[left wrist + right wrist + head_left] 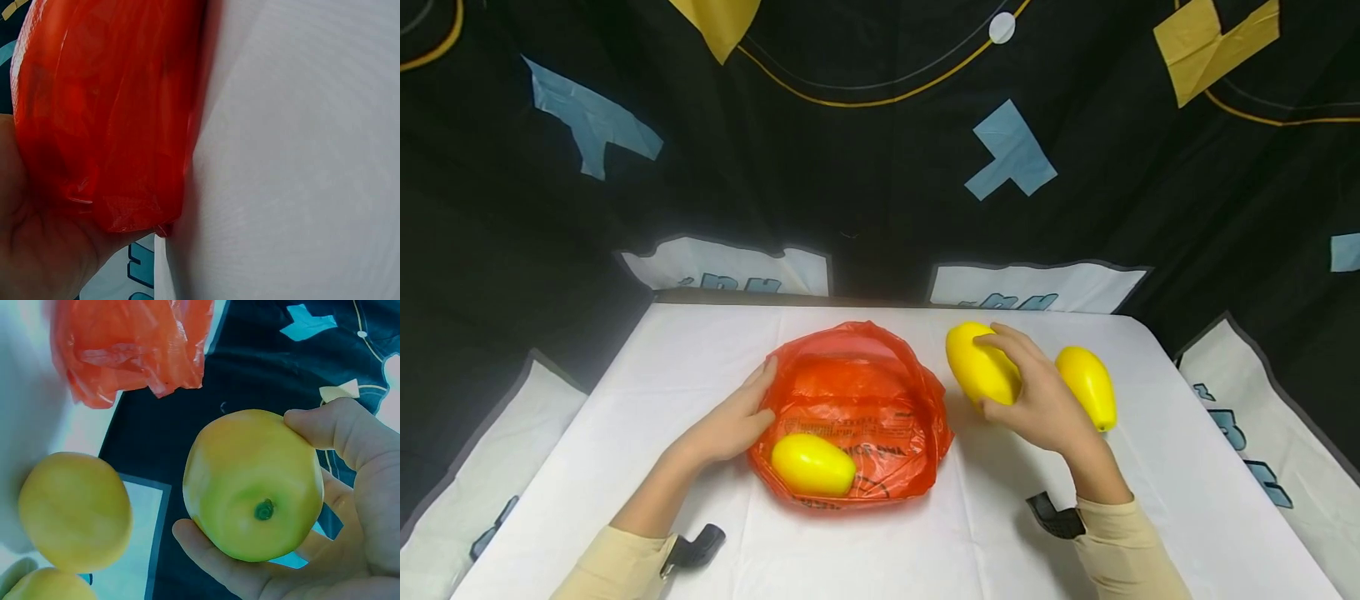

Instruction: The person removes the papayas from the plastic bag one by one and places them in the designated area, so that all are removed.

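A red plastic bag (861, 375) stands on the white table with its mouth open and a yellow, papaya-like fruit (812, 465) inside. My left hand (730, 423) touches the bag's left side; in the left wrist view red plastic (112, 119) lies against the palm and hides the fingers. To the right of the bag, my right hand (1037, 398) grips another yellow papaya-like fruit (980, 367). Its green stem end shows in the right wrist view, with thumb and fingers around the fruit (250, 481). Beyond that hand lies one more such fruit (1086, 387).
Two loose fruits, one nearer the bag (75, 512) and one at the lower left corner (50, 586), show in the right wrist view. A white cloth covers the table (850, 554). Behind it hangs a black curtain (865, 183) with blue and yellow patches.
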`<state>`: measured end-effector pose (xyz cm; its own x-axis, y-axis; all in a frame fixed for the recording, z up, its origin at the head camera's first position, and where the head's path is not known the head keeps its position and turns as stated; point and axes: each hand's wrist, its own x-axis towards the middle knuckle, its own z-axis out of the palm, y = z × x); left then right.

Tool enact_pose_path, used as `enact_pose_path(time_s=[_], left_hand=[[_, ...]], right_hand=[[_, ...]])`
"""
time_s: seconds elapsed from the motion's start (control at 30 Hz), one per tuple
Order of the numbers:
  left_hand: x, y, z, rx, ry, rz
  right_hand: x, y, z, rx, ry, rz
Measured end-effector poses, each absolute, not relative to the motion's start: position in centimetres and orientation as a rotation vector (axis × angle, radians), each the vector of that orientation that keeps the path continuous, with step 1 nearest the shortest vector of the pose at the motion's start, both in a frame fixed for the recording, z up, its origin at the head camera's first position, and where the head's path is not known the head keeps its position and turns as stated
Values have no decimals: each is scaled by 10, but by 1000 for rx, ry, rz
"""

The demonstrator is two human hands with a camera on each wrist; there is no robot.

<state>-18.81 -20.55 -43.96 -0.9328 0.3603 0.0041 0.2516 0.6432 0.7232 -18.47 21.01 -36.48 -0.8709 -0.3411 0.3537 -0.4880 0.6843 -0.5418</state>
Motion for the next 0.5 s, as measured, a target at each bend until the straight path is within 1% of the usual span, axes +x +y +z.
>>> enact_pose_path(time_s=[0.5], left_hand=[[-188, -205, -439, 503, 2712, 1172]], right_hand=[[-179, 221, -373, 655, -2691, 899]])
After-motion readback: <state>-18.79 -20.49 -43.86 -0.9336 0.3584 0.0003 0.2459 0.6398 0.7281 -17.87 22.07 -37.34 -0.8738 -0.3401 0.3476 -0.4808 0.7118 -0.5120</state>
